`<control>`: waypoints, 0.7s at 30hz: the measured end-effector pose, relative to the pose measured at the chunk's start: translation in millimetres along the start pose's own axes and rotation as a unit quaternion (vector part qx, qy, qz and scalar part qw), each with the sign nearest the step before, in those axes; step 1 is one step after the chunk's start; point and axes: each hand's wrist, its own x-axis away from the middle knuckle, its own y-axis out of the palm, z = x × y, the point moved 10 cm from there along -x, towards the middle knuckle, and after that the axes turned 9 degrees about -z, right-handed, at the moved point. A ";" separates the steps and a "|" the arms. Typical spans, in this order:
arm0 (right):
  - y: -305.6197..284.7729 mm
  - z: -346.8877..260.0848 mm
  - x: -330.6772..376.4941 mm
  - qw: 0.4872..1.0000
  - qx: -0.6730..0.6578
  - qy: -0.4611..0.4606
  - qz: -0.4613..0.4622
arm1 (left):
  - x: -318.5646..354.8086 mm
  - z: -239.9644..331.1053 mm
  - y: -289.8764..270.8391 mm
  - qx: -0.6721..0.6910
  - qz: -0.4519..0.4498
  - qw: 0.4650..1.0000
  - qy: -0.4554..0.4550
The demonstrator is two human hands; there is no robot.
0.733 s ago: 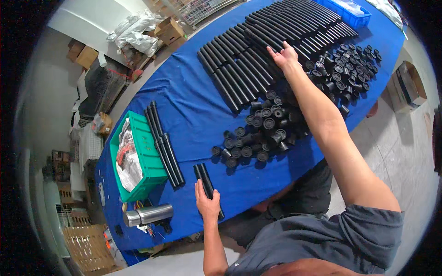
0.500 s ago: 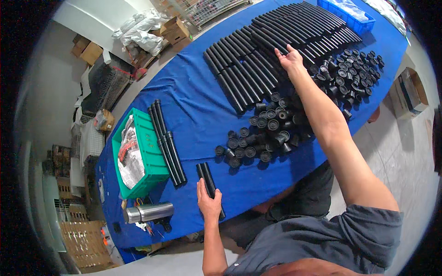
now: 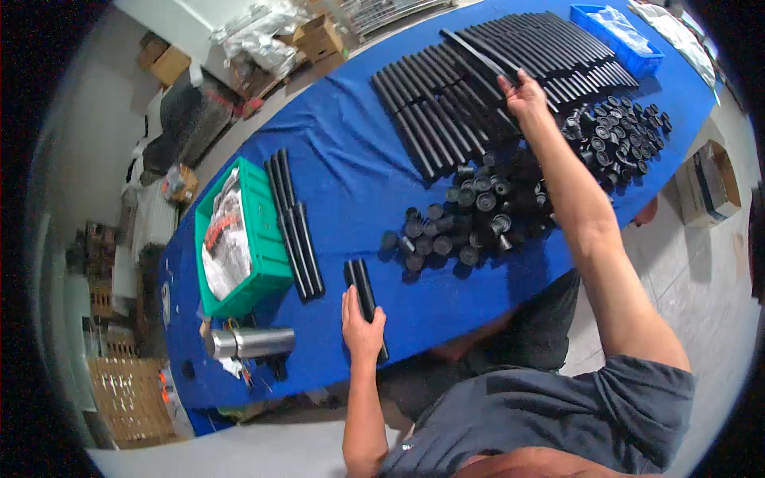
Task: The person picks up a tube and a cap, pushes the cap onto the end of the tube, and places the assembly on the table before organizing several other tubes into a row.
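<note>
Cannot read anything on the side of the green crate (image 3: pixel 275 256), smeared by blur here; in the earlier frames, can at least pick out faint marks there. Bears a small pale mark on the dark shirt (image 3: pixel 550 398), too small to read.

Compared with the earlier frames, now holds a single black tube (image 3: pixel 472 48) slantwise above the rows of tubes (image 3: pixel 430 143), gripping near its closer end with the right hand (image 3: pixel 528 97), thumb and fingers partly curled. Earlier, reaches over those rows with the same hand spread wider.

Keeps the left hand (image 3: pixel 364 331) wrapped loosely over the same pair of tubes (image 3: pixel 363 280), lying on the blue-covered table (image 3: pixel 343 191), with thumb to the right and fingers to the left. Has a heap of round black pieces (image 3: pixel 484 201) on both sides of the right forearm. Leaves the longer tubes (image 3: pixel 305 239) just beside the crate, unchanged, and a steel flask (image 3: pixel 259 341) near the table's edge.
</note>
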 end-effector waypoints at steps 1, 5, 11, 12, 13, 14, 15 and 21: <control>15.3 1.0 16.7 0.998 0.048 -0.038 -0.020 | 1.3 -3.7 -3.0 -0.006 0.003 1.000 0.001; 53.7 -13.7 41.9 0.985 0.155 0.026 -0.070 | -7.3 1.8 -2.1 -0.001 0.011 1.000 0.022; 94.0 43.0 89.5 0.909 0.318 0.162 -0.215 | -8.0 -8.7 -5.3 -0.004 0.010 1.000 0.028; 100.1 61.4 107.9 0.889 0.328 0.189 -0.259 | -3.8 -10.8 -5.4 -0.026 0.004 0.999 0.034; 108.2 78.4 126.3 0.866 0.336 0.214 -0.303 | 2.5 -16.7 -8.8 -0.024 0.011 0.999 0.021; 108.1 88.4 135.2 0.835 0.368 0.242 -0.330 | 4.6 -17.5 -7.8 -0.029 0.000 0.999 0.021; 121.4 111.7 167.6 0.800 0.348 0.295 -0.388 | 11.2 -23.5 -9.3 -0.038 -0.011 0.999 0.014; 136.5 197.0 314.5 0.605 0.519 0.365 -0.482 | 37.2 -45.7 -36.2 0.060 -0.024 0.998 0.019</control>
